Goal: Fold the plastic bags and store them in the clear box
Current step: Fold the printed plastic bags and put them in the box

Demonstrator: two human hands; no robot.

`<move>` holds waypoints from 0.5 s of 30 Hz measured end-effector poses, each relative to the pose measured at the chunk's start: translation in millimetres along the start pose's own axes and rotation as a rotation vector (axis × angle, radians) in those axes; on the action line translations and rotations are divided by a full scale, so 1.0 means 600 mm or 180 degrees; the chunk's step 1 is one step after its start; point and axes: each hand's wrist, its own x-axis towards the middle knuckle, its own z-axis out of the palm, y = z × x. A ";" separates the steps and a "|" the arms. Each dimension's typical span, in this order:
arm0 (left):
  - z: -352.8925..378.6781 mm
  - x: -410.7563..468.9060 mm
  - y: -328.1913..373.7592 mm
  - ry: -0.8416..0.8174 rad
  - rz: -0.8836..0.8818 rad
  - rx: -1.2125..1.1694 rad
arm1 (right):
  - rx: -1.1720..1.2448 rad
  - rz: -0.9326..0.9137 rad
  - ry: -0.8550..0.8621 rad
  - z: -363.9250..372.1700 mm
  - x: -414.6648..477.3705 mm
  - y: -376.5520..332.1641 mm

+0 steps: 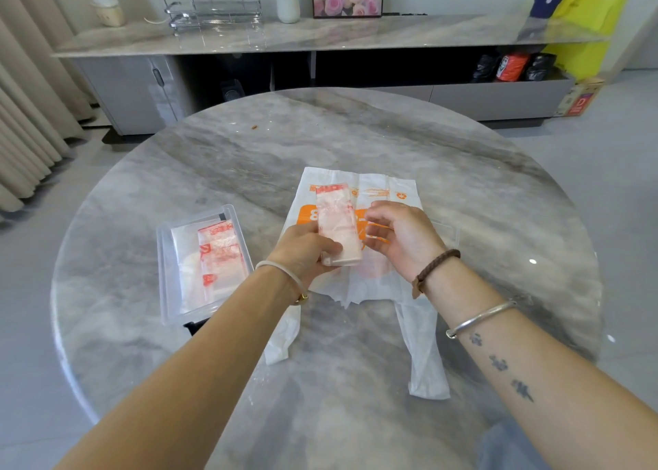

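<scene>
My left hand (307,248) grips the near end of a folded clear bag with red print (336,220), held upright as a narrow strip above the table. My right hand (400,234) hovers just right of it, fingers curled and apart, holding nothing. Beneath both hands a white plastic bag with orange print (391,192) lies flat on the table, its handles trailing toward me. The clear box (167,266) sits on the table to the left, holding a folded red-printed bag (219,252) and a pale one beside it.
The round grey marble table (249,156) carries everything. Behind it stands a long marble-topped cabinet (320,37) with a wire rack, a vase and a flower picture. Curtains hang at the far left. A yellow bag rests at the far right.
</scene>
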 end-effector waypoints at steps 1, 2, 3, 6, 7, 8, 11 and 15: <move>-0.001 -0.002 0.001 -0.0001 0.0006 -0.0005 | -0.0384 -0.0021 0.0007 -0.001 0.001 0.001; -0.002 -0.004 0.002 0.0001 0.0012 0.0024 | -0.0718 0.0000 -0.0037 -0.001 0.002 0.004; -0.004 -0.005 0.002 0.0002 0.0025 0.0059 | -0.0945 0.0040 -0.0096 0.001 0.002 0.007; -0.014 -0.013 0.003 -0.0062 0.0101 0.0179 | -0.1054 0.0049 -0.0131 0.015 0.002 0.019; -0.020 -0.017 0.003 -0.0080 0.0112 0.0221 | -0.1057 0.0000 -0.0086 0.020 0.002 0.022; -0.024 -0.020 0.004 -0.0073 0.0133 0.0271 | -0.1078 -0.0062 -0.0054 0.025 0.001 0.023; -0.041 -0.030 0.012 0.0117 0.0258 0.0597 | -0.1147 -0.0109 -0.0083 0.046 -0.004 0.022; -0.096 -0.037 0.050 0.1098 0.0856 0.1532 | -0.1114 0.0011 -0.0232 0.099 -0.004 0.016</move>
